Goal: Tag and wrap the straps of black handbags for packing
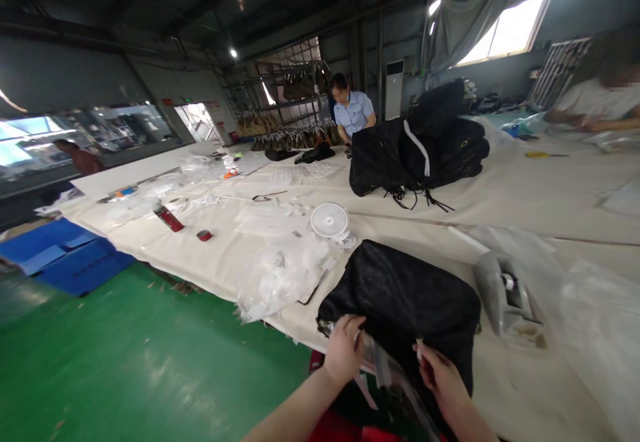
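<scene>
A black bag (410, 282) lies on its side at the front of the table, its near edge towards me. My left hand (344, 349) is closed at the bag's near left edge, thumb and fingers curled against the fabric. At the near right part of the bag, my right hand (440, 372) is closed in a pinch on a small whitish piece (419, 351), too small to name. Clear plastic (395, 375) hangs between both hands below the bag's edge.
A white fan (330, 221) and crumpled plastic bags (285, 272) lie beyond on the left. To the right stands a tape dispenser (507, 295). Black bags (420, 149) are piled farther back, near a co-worker (354, 109). A red can (169, 218) lies far left.
</scene>
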Demonstrator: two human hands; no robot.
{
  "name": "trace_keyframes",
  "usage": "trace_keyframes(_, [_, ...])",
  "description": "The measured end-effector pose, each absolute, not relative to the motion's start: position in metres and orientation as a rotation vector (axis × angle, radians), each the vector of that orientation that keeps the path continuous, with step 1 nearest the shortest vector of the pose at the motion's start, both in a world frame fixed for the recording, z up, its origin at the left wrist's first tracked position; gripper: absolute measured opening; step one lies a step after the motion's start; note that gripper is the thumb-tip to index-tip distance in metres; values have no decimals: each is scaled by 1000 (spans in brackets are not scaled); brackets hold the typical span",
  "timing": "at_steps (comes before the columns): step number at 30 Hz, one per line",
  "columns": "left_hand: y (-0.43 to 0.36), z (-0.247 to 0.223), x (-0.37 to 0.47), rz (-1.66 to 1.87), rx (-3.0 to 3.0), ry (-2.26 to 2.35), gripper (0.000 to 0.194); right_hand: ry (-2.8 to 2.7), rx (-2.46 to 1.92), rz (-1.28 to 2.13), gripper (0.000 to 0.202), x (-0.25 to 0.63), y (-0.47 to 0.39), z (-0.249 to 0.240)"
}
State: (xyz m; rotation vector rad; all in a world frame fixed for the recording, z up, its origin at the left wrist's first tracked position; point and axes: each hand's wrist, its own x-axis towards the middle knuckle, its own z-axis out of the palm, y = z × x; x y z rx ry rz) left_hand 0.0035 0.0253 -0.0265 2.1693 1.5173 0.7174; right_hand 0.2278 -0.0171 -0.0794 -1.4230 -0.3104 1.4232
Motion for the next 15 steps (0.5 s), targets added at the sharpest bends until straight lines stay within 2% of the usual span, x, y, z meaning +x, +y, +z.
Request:
trace_keyframes(3, [43, -24, -20, 557, 2293, 1623, 65, -393, -1471, 1391, 39, 231, -18, -76])
trace_keyframes(5, [56, -25, -30, 384, 2343, 1626, 73, -443, -1499, 1360, 38, 233, -16, -75])
trace_keyframes(7, [68, -26, -33, 264, 2357, 1651, 70, -477, -1508, 1325, 38, 236, -13, -74])
trace_keyframes(10, [80, -23, -28, 139, 2383, 1649, 54, -482, -1516, 1282, 36, 243, -5, -70])
trace_keyframes(15, [67, 3, -12, 20, 2427, 1412, 38, -686, -1703, 1089, 26, 272, 15, -52])
